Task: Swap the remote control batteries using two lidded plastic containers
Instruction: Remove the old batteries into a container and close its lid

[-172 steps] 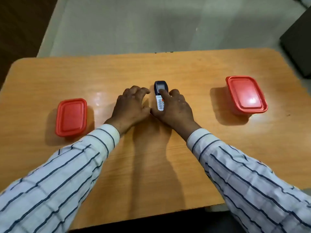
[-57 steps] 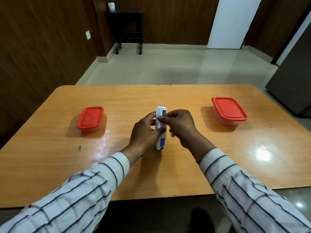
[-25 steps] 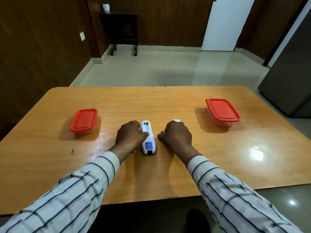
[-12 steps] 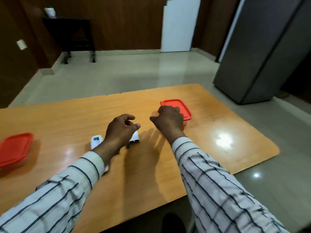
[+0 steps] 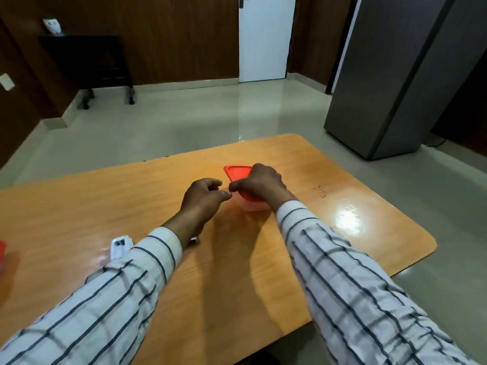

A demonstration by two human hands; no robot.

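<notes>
- The remote (image 5: 120,246) is seen lying on the table (image 5: 237,272), back side up, partly hidden behind the left sleeve (image 5: 105,299); its long axis runs roughly toward the viewer and away. No label on it can be read.
- A small white piece (image 5: 194,239) is glimpsed beside the left wrist; what it is cannot be told.
- The left hand (image 5: 201,198) is held loosely curled, thumb near forefinger; whether anything is pinched cannot be told.
- The right hand (image 5: 259,184) is laid over the red lid (image 5: 235,173) of the container (image 5: 251,206), fingers closed on its near edge.
- A second red lid (image 5: 2,250) is cut off at the left border.
- Farther off, a dark cabinet (image 5: 395,88) and a white door (image 5: 263,38) are seen.
</notes>
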